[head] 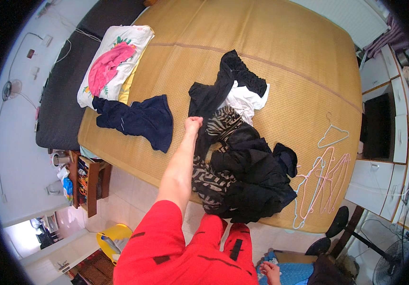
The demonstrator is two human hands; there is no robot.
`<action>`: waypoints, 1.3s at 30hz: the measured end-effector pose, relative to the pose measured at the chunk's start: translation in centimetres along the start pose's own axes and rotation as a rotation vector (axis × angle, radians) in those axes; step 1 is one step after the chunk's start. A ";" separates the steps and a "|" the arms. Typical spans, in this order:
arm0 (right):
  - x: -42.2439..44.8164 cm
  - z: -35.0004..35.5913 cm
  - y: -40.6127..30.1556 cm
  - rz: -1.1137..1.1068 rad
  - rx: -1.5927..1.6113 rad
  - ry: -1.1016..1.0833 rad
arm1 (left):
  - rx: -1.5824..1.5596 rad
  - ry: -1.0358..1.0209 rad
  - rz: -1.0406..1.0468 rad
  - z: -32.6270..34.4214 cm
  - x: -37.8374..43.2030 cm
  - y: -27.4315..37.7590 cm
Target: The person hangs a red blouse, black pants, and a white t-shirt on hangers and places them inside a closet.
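My left hand (193,125) reaches out over the bed with its fingers curled in. It overlaps the left edge of a long black garment (210,98); whether cloth is pinched in it is unclear. Right of it lies a heap of dark clothes (251,174), with a zebra-patterned cloth (213,180) at its near left and a white garment (245,99) at the far side. A navy garment (140,119) is spread on the left, apart from the heap. Low in the picture, my right hand (270,272) hangs beside my red clothing, fingers loosely bent and no object visible in them.
A woven mat (297,64) covers the bed. Several plastic hangers (320,178) lie at its right edge. A pillow (101,67) bears a pink cloth (113,66). Around the bed are a wooden stand (90,181), yellow basket (101,242), white drawers (368,178) and floor fan (391,263).
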State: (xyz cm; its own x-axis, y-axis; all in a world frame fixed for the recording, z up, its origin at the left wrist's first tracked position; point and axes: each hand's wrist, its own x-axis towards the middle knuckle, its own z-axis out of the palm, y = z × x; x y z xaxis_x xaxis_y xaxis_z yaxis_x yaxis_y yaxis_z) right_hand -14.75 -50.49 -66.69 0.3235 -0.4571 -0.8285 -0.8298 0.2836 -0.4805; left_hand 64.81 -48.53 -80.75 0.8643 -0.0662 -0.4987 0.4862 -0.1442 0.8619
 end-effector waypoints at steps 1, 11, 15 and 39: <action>0.1 0.5 -0.6 0.068 0.130 -0.009 | -0.068 -0.006 0.057 -0.5 -0.3 1.2; 8.0 3.9 -26.1 0.057 0.478 -0.380 | 0.206 -1.423 0.120 -1.4 -31.8 8.6; 16.8 8.4 -26.8 -0.280 0.533 -0.375 | 0.388 -1.773 0.044 -3.6 -40.0 -1.3; 6.7 6.7 -25.0 0.084 1.019 -0.500 | -0.328 -0.521 -0.688 -3.5 -35.4 -6.3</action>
State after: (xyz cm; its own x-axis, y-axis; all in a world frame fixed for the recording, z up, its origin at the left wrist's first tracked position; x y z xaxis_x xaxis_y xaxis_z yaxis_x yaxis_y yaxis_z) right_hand 11.21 -54.96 -62.20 0.6187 -0.0820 -0.7813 -0.1752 0.9551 -0.2390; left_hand 31.59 -41.80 -68.24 0.2432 -0.5168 -0.8209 0.9521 -0.0347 0.3039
